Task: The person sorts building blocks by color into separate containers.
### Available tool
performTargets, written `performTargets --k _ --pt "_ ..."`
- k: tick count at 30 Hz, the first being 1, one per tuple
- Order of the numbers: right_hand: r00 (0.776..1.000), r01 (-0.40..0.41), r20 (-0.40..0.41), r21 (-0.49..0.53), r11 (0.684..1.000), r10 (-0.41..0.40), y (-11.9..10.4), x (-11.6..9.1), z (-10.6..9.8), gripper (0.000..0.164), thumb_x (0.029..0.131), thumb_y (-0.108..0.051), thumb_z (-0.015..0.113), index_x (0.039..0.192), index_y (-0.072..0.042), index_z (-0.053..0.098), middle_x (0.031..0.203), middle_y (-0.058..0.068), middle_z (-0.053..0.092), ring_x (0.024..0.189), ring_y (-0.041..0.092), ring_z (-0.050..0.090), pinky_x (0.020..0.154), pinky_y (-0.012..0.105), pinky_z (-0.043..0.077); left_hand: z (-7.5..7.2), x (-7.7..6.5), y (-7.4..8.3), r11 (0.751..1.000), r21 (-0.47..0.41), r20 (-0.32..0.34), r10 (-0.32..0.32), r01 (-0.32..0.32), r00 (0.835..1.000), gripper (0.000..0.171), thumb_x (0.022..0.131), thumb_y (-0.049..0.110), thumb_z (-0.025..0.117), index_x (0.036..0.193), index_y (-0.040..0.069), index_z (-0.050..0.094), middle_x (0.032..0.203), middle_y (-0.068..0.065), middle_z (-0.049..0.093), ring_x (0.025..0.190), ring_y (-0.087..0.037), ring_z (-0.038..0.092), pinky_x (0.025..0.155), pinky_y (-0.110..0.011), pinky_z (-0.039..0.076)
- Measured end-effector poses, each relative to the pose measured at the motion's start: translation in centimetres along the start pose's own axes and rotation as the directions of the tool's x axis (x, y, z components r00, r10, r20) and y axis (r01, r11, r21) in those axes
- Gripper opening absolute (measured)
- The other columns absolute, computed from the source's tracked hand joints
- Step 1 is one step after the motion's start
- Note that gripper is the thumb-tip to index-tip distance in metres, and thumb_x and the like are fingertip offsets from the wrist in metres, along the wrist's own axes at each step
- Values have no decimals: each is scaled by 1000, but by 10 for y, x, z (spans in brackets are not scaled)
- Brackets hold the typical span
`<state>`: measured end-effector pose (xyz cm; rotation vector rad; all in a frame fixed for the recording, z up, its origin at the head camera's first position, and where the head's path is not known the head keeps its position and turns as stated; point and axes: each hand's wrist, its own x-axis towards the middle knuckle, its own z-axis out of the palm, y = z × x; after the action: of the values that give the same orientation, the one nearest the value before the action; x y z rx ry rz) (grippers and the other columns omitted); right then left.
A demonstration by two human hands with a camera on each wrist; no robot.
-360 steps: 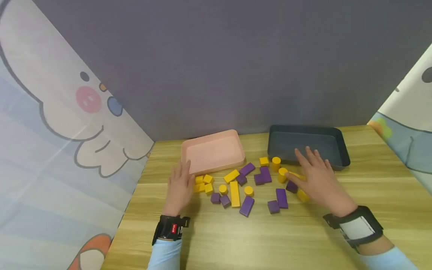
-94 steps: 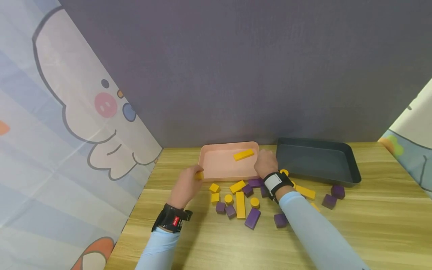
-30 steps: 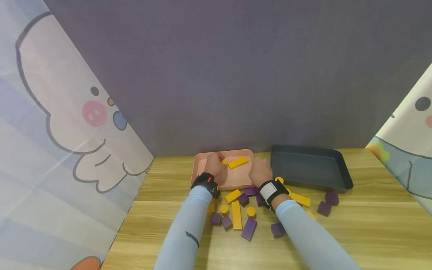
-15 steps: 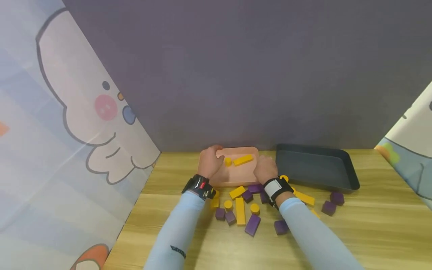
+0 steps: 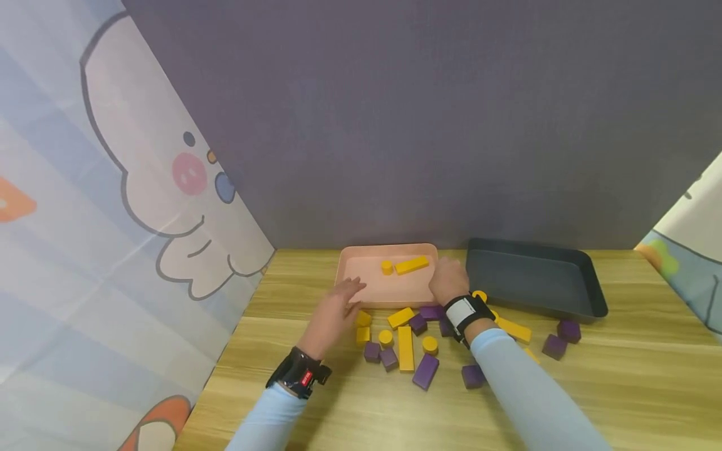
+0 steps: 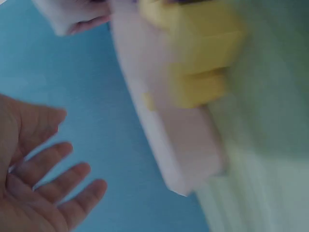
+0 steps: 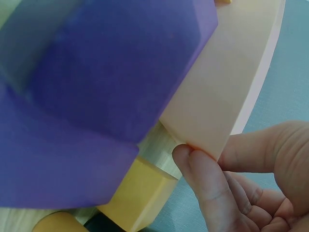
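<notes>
A pink tray (image 5: 389, 291) stands at the back left, holding a yellow cylinder (image 5: 387, 267) and a long yellow block (image 5: 412, 265). My right hand (image 5: 449, 280) pinches the tray's right end; in the right wrist view, thumb and fingers grip the tray wall (image 7: 227, 82). Over the tray's front left corner is my left hand (image 5: 329, 316), fingers spread and holding nothing, as the left wrist view of the hand (image 6: 48, 179) confirms. Just right of it lie yellow cubes (image 5: 363, 336), blurred in the left wrist view.
A dark tray (image 5: 530, 279) stands at the back right. Yellow and purple blocks lie loose before the trays, including a purple slab (image 5: 425, 372) and an upright-looking yellow bar (image 5: 405, 349). Two purple cubes (image 5: 555, 346) sit farther right. A grey wall (image 5: 395, 125) rises behind.
My left hand carried a yellow cylinder into the pink tray, let it go, then drew back left and toward me. My right hand keeps its pinch on the tray's end.
</notes>
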<state>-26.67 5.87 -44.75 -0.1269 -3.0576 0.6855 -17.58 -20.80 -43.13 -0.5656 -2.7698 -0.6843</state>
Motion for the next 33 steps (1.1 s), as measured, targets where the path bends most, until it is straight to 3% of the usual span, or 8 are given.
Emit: performTargets --k 3,7,12,26,33 --pt "1000 -3 7 8 1000 3 -1 0 1 28 87 -6 69 110 11 70 92 21 73 74 28 65 75 43 64 10 -23 -6 994 84 84 61 -68 995 46 95 0 70 139 11 65 153 -11 58 145 -34 53 116 -50 46" --pt "1000 5 9 11 1000 -5 -2 -1 3 31 87 -5 70 113 11 70 96 22 74 77 28 66 80 46 64 21 -46 -10 983 119 161 122 -142 979 52 91 -10 68 138 10 66 153 -13 58 145 -37 52 114 -51 47" --pt "1000 8 -2 3 1000 -8 -1 0 5 31 87 -5 71 114 11 70 97 22 74 78 28 67 80 46 64 31 -63 -10 986 105 243 102 -131 965 59 91 -12 64 142 16 64 157 -9 54 149 -37 47 116 -51 45" --pt "1000 0 3 -12 1000 0 2 1 3 31 87 -6 72 113 11 70 97 22 75 77 28 68 79 46 65 34 -65 -2 986 124 324 63 -109 944 53 97 -4 63 142 24 65 162 -5 49 153 -36 41 117 -52 43" --pt "1000 -5 -5 -5 1000 5 4 1 3 32 86 -6 72 113 11 71 98 23 76 79 29 70 80 47 65 32 -64 0 984 138 300 63 -109 952 49 94 -6 66 135 19 69 159 -5 52 151 -34 45 117 -49 44"
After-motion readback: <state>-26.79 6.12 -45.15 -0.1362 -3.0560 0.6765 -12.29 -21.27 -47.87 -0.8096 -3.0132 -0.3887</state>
